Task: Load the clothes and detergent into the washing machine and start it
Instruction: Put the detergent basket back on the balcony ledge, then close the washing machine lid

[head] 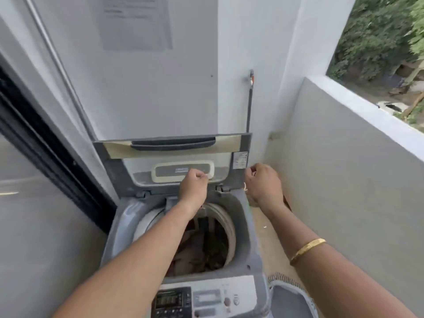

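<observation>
Clothes point(202, 249) lie in the washing machine point(241, 226), lid point(174, 154) raised; left hand point(193, 187) and right hand point(263, 182) clenched, contents untellable; detergent seems next.

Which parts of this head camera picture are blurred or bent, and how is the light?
Head view: soft daylight, no hard shadows; the grey paper notice on the wall is too blurred to read; the green trees outside are smeared; wall lines bend from the wide lens; clothes in the round washing machine drum are dark and unclear.
</observation>
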Demonstrator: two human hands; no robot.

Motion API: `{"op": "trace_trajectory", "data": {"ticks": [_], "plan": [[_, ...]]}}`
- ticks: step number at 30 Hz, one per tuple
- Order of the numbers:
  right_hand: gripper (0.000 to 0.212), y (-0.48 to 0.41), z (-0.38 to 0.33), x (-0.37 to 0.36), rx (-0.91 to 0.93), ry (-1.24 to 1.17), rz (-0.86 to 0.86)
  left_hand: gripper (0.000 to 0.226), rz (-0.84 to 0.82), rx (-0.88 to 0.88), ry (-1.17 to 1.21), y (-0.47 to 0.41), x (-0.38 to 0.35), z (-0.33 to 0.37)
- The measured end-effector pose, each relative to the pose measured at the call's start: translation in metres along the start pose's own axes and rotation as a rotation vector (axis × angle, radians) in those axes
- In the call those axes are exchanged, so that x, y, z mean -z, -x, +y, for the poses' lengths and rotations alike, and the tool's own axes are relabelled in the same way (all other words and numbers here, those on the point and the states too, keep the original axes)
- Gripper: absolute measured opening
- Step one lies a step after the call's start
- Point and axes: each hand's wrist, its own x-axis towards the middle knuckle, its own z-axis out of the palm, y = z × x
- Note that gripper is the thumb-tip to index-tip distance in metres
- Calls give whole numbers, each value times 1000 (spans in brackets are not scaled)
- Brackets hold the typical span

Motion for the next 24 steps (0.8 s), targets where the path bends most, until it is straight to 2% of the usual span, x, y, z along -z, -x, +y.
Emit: {"op": "trace_trajectory", "data": {"ticks": [4, 7, 10, 12, 14, 15, 16, 17, 19, 21, 24], "plan": [[33, 13, -24, -67, 27, -19, -101, 19, 105, 89, 26, -15, 45, -61], [33, 21, -31, -109, -46, -46, -158, 16, 101, 205, 40, -24, 60, -105], [24, 30, -21, -160, -248, -181, -272, 21, 11, 355, 126, -43, 54, -156], [13, 37, -6, -194, -460, -412, -375, 21, -36, 495, 273, -47, 43, -172], [16, 40, 7, -223, -634, -664, -440, 8, -52, 632, 487, -50, 34, -182], [21, 39, 12, -239, -711, -775, -443, 9, -56, 684, 593, -59, 25, -192], [28, 38, 15, -250, -782, -874, -427, 22, -51, 724, 685, -66, 19, -197], [38, 37, 17, -258, -840, -984, -398, 36, -33, 730, 759, -72, 14, -201], [59, 32, 21, -274, -916, -1159, -327, 49, 33, 701, 868, -85, 5, -205], [63, 27, 22, -283, -921, -1209, -268, 49, 96, 669, 937, -95, 0, -210], [55, 25, 27, -288, -911, -1194, -236, 41, 110, 626, 942, -104, -6, -219]]}}
